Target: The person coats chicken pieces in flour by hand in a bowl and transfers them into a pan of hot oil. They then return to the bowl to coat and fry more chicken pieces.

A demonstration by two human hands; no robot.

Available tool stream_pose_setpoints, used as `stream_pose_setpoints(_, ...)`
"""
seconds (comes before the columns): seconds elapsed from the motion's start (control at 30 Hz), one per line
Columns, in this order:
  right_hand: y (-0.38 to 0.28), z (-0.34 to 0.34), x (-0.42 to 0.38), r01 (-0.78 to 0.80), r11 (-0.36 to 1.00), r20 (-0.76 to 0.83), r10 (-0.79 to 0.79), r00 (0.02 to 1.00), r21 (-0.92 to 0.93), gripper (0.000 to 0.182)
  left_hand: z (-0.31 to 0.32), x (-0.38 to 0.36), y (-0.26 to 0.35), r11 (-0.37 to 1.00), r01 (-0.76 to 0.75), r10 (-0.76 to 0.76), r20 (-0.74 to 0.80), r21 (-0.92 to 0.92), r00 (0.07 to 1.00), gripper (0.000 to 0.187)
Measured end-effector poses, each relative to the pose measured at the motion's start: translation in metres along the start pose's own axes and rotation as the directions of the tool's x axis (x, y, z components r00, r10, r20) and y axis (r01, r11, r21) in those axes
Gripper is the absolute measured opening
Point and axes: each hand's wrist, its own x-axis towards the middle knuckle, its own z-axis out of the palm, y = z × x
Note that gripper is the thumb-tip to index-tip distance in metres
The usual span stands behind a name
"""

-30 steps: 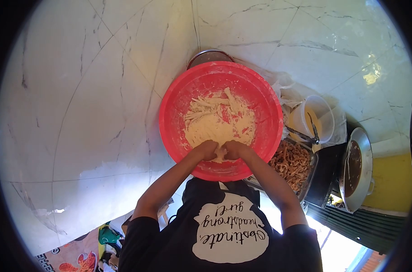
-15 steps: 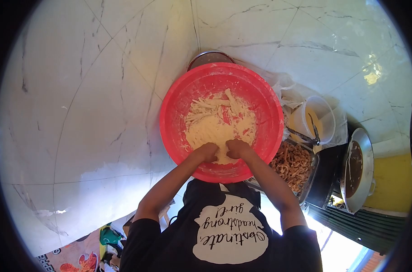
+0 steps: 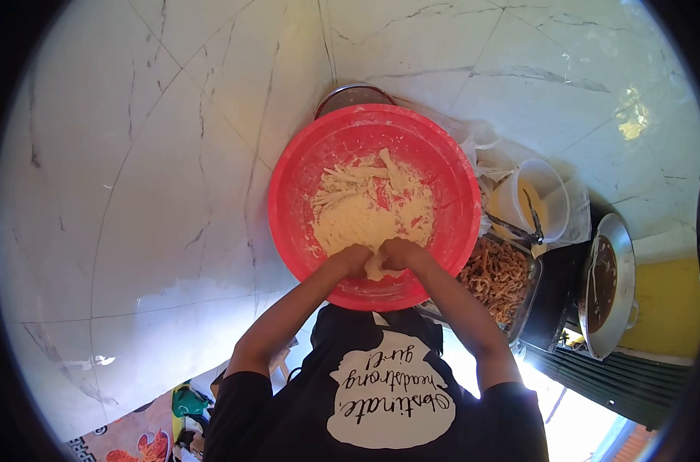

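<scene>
A large red basin [image 3: 284, 208] holds pale flour [image 3: 358, 219], with several flour-coated strips [image 3: 350, 181] lying towards its far side. Both hands are inside the near half of the basin, close together. My left hand [image 3: 355, 260] is closed, its fingers curled down into the flour. Just beside it, my right hand [image 3: 400, 254] is closed too, with its knuckles up. A floury pale lump [image 3: 375, 269] shows between and below them. Whatever the fingers grip is hidden by the hands and the flour.
Right of the basin stands a tray of browned fried strips [image 3: 496, 281]. Behind it is a clear plastic tub [image 3: 554, 204] with yellowish contents and dark tongs [image 3: 519, 229]. A pan of dark oil [image 3: 602, 281] sits further right. Marbled tile walls [image 3: 173, 154] rise behind.
My two hands have come slightly closer together, the right one shifting a little left, and stay low in the flour. The strips at the far side lie as before.
</scene>
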Motion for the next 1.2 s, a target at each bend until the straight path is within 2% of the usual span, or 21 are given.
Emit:
stream_pose_setpoints(0.03,-0.003,0.0,0.0,-0.003,1.0,-0.002,0.003,1.0,0.003,0.029,0.0,0.001,-0.001,0.999,-0.036,0.035,0.118,0.005,0.992,0.035)
stream_pose_setpoints(0.1,-0.008,-0.003,-0.002,-0.015,0.999,0.16,0.02,0.987,-0.037,0.031,0.002,0.003,-0.004,0.999,-0.034,0.035,0.122,-0.012,0.992,0.037)
stream_pose_setpoints(0.17,-0.01,-0.008,-0.005,0.0,1.0,0.194,0.003,0.981,-0.014,0.032,0.008,0.006,-0.007,0.999,-0.026,0.03,0.123,-0.036,0.992,0.038)
stream_pose_setpoints(0.23,-0.011,-0.014,-0.004,0.018,1.0,0.228,-0.019,0.973,0.006,0.033,0.01,0.01,-0.007,0.992,0.11,-0.11,-0.002,-0.069,0.994,0.037)
stream_pose_setpoints(0.27,-0.011,-0.017,-0.004,-0.036,0.998,0.204,0.027,0.979,0.042,0.034,0.011,0.01,-0.008,0.991,0.111,-0.111,-0.002,-0.072,0.994,0.037)
stream_pose_setpoints(0.33,-0.009,-0.014,-0.004,-0.091,0.993,0.186,0.075,0.98,0.077,0.035,0.003,0.004,-0.001,0.999,0.048,-0.048,-0.192,-0.004,0.98,0.03)
stream_pose_setpoints(0.37,-0.009,-0.01,-0.003,-0.145,0.986,0.06,0.141,0.988,0.084,0.036,0.001,0.004,-0.002,0.999,0.05,-0.051,-0.192,-0.007,0.98,0.03)
stream_pose_setpoints(0.4,-0.008,-0.007,-0.003,-0.199,0.975,-0.067,0.206,0.976,0.098,0.037,0.0,0.005,-0.005,1.0,0.017,-0.018,-0.048,-0.008,0.999,0.035)
stream_pose_setpoints(0.43,-0.007,-0.006,-0.002,-0.201,0.975,-0.066,0.208,0.976,0.098,0.037,0.0,0.006,-0.006,1.0,-0.018,0.019,0.098,-0.013,0.995,0.04)
stream_pose_setpoints(0.5,-0.008,-0.008,-0.003,-0.042,0.999,0.034,0.041,0.999,0.02,0.039,0.003,0.007,-0.006,1.0,-0.019,0.022,0.136,-0.022,0.991,0.041)
stream_pose_setpoints(0.57,-0.015,-0.013,-0.01,-0.037,0.999,0.118,0.037,0.992,-0.001,0.04,0.004,0.007,-0.007,0.999,-0.015,0.02,0.172,-0.029,0.985,0.042)
stream_pose_setpoints(0.67,-0.014,-0.013,-0.007,-0.004,1.0,0.225,0.004,0.974,-0.002,0.04,0.007,0.009,-0.008,1.0,0.023,-0.021,0.079,-0.019,0.997,0.043)
stream_pose_setpoints(0.73,-0.007,-0.005,0.002,0.023,1.0,0.248,-0.027,0.968,0.02,0.04,0.005,0.009,-0.008,0.973,0.078,-0.105,-0.12,-0.216,0.987,0.04)
stream_pose_setpoints(0.8,-0.005,0.001,0.005,-0.078,0.997,-0.056,0.079,0.995,0.028,0.038,-0.002,0.005,-0.006,0.99,0.031,-0.041,-0.075,-0.137,0.996,0.041)
stream_pose_setpoints(0.83,-0.005,-0.001,0.004,-0.08,0.996,-0.055,0.081,0.995,0.029,0.038,-0.006,0.003,-0.003,0.998,-0.026,0.024,-0.025,-0.056,0.999,0.043)
stream_pose_setpoints(0.9,-0.006,-0.011,-0.001,-0.026,0.999,0.15,0.031,0.988,-0.035,0.037,-0.002,0.003,-0.001,0.999,-0.029,0.033,0.075,-0.046,0.997,0.042)
stream_pose_setpoints(0.93,-0.01,-0.015,-0.006,-0.025,0.999,0.148,0.03,0.989,-0.034,0.037,-0.001,0.003,-0.001,0.999,-0.03,0.036,0.172,-0.037,0.984,0.041)
stream_pose_setpoints(1.03,-0.015,-0.02,-0.013,0.031,1.0,0.248,-0.03,0.968,0.0,0.039,0.006,0.008,-0.007,0.99,-0.084,0.096,0.112,-0.111,0.989,0.043)
stream_pose_setpoints(1.07,-0.013,-0.017,-0.01,0.022,1.0,0.244,-0.025,0.969,0.013,0.04,0.009,0.011,-0.01,0.99,-0.082,0.094,0.111,-0.112,0.989,0.043)
stream_pose_setpoints(1.13,-0.006,-0.009,0.0,0.018,0.999,0.241,-0.024,0.97,0.026,0.04,0.008,0.012,-0.009,0.972,0.052,-0.065,-0.048,-0.228,0.997,0.044)
stream_pose_setpoints(1.2,0.0,-0.005,0.004,0.005,0.993,-0.01,-0.004,1.0,0.116,0.04,0.003,0.009,-0.009,0.991,0.027,-0.041,-0.096,-0.134,0.995,0.042)
